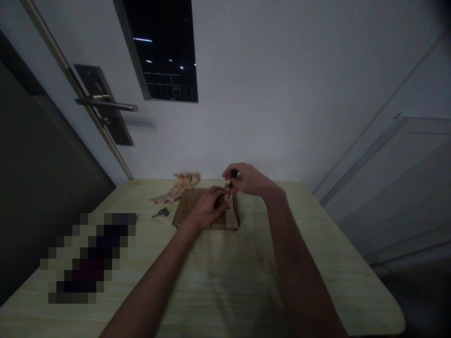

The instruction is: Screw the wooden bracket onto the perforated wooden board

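A flat wooden board [186, 209] with small holes lies near the far side of the table [218, 277]. A narrow wooden strip [230, 217] rests on its right part. My left hand [207, 206] lies on the board with fingers curled, pressing the strip. My right hand [246, 180] is closed around a small black-handled screwdriver [231, 180], whose tip points down at the strip. Several curved wooden pieces [178, 188] lie just left and behind the board.
A small dark metal object [161, 213] lies left of the board. A blurred, pixelated patch [88, 256] covers the table's left part. A door with a metal lever handle [105, 104] stands at the left, a white wall behind the table.
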Motion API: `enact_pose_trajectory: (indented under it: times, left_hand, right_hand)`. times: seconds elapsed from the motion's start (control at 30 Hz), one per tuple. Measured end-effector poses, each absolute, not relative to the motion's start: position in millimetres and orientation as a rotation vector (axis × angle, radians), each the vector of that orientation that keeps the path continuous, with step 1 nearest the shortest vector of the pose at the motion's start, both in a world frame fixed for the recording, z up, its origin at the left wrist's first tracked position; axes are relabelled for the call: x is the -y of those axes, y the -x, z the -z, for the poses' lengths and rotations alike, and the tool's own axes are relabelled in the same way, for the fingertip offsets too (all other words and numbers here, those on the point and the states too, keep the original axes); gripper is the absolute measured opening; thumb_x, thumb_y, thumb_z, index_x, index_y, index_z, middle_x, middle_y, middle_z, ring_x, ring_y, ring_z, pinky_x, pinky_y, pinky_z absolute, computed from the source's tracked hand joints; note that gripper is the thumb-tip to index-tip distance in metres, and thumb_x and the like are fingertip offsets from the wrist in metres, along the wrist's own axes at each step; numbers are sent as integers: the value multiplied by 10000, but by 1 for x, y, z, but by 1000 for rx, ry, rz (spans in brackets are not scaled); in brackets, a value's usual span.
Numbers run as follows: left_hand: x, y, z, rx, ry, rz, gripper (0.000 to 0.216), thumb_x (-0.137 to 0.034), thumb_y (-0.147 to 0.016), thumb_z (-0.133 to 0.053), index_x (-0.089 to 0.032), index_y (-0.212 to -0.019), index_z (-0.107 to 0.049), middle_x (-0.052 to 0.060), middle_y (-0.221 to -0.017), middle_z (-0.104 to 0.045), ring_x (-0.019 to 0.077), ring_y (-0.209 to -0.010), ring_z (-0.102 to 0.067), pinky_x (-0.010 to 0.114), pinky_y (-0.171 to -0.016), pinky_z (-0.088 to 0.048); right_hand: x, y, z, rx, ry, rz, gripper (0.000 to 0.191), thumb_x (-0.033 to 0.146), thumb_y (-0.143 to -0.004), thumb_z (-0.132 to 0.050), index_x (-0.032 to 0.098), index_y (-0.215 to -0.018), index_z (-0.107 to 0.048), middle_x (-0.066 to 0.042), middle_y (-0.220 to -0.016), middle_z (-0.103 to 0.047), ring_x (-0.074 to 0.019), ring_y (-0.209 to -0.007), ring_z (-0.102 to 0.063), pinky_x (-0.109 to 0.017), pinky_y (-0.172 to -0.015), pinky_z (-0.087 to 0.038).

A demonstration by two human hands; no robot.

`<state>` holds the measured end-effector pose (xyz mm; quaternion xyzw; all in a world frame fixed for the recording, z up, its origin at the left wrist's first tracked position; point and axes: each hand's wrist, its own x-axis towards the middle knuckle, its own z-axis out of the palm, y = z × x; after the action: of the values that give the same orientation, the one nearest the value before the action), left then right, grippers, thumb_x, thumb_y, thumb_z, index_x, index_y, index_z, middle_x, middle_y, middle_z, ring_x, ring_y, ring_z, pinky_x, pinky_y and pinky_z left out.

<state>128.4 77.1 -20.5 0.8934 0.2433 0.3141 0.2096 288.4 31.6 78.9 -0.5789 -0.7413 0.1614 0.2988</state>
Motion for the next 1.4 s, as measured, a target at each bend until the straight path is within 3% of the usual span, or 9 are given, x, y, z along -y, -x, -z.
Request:
enact_pose_trajectory:
  times: [0.47, 0.67, 1.2, 1.4]
  left_hand:
    - [-75, -128, 17, -690, -2481, -861, 275, -216, -813, -539, -147, -1075, -583, 110, -1130, -585, 216, -1030, -575, 382, -941, -457]
    - [-76, -129, 19, -684, -2490, -892, 254, -210, -817, -530, -162, -1060, -582, 103, -1120, -582, 218, -1028, -574, 393, -937, -458]
    - [-76, -128, 19, -660, -2475, -889, 276, -213, -815, -531, -155, -1080, -584, 110, -1129, -580, 216, -1045, -570, 380, -942, -458]
    - [-76, -128, 19, -674, -2469, -886, 266, -210, -815, -530, -151, -1068, -586, 114, -1132, -583, 222, -1045, -571, 392, -950, -455]
  right_hand:
    - [-39, -291, -78, 1959, 1649, -193, 17, 134, -726, -640, 136, -723, -657, -25, -668, -628, -94, -575, -537, -228, -610, -414]
    - [-38, -285, -78, 1986, 1582, -263, 56, 157, -743, -628, 133, -694, -639, -19, -658, -613, -93, -584, -532, -224, -614, -401]
    - [-33, -291, -77, 2027, 1507, -426, 187, 75, -737, -513, 141, -871, -626, -21, -741, -635, -90, -614, -536, -209, -596, -393]
    - [-35, -291, -78, 1987, 1595, -351, 96, 92, -745, -566, 136, -789, -639, -29, -710, -641, -97, -616, -561, -215, -610, -416]
